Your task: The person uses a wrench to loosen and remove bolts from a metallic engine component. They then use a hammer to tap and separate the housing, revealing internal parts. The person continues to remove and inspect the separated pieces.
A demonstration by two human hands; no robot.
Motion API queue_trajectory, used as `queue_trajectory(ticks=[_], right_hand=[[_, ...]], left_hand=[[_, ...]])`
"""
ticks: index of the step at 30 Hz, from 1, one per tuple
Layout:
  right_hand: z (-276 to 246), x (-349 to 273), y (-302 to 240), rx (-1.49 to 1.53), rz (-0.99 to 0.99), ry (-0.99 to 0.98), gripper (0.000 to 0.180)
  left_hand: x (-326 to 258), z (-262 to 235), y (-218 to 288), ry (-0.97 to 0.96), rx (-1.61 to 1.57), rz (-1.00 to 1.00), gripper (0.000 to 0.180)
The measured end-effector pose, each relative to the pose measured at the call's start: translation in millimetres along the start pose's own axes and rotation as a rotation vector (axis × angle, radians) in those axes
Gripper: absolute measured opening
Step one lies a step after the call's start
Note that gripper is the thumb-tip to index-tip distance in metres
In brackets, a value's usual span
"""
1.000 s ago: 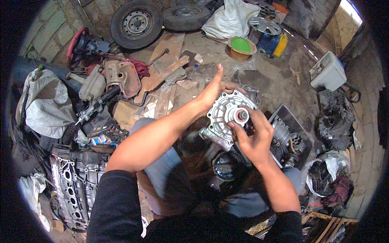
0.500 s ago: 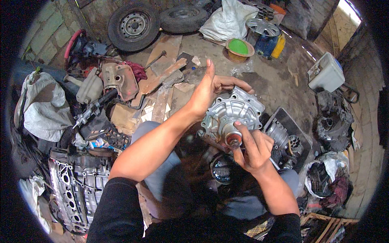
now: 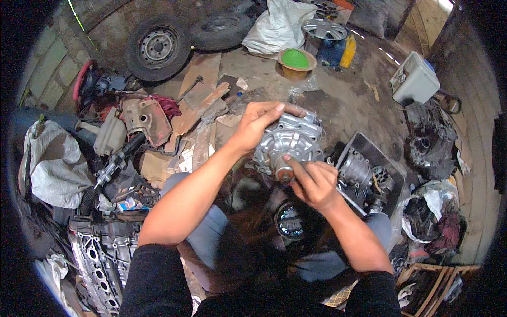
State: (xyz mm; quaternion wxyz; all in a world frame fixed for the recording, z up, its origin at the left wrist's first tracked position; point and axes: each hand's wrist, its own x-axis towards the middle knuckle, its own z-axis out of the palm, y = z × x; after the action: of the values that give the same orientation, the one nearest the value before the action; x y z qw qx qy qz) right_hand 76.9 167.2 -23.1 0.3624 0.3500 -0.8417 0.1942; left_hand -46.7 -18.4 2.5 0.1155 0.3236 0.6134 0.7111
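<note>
A silver cast-metal housing [image 3: 291,138], with ribs and bolt holes around its flange, is held up in front of me over my lap. My left hand [image 3: 252,129] grips its far left side, the thumb lying along the upper edge and the fingers reaching over the far side. From its near side juts a round neck [image 3: 283,170] with a reddish-orange ring at the end. My right hand [image 3: 318,185] is closed at that neck, with a fingertip pressed on top of it and the thumb side below. Beneath, between my legs, lies a round shiny part [image 3: 290,220].
Right of my knee, a dark tray [image 3: 388,164] holds several metal parts. An engine cylinder head [image 3: 95,259] lies at lower left. Beyond are wheels [image 3: 157,47], a white sack [image 3: 277,26], a green-lined bowl [image 3: 296,61] and a pale plastic box [image 3: 417,79].
The housing has tipped, its neck pointing more toward me. My left thumb, raised before, now rests on the housing. The surroundings have shifted slightly left in view.
</note>
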Motion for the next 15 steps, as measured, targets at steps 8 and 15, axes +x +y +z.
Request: queue_trajectory(ticks=[8,15], right_hand=[[6.3,-12.1,-14.0,0.023,-0.042,0.004,0.028],[-3.0,-19.6,-16.0,0.015,-0.020,-0.116,0.049]], left_hand=[[-27.3,9.1,12.5,0.059,0.163,0.027,0.024],[-34.4,21.1,1.9,0.314,0.667,0.360,0.011]])
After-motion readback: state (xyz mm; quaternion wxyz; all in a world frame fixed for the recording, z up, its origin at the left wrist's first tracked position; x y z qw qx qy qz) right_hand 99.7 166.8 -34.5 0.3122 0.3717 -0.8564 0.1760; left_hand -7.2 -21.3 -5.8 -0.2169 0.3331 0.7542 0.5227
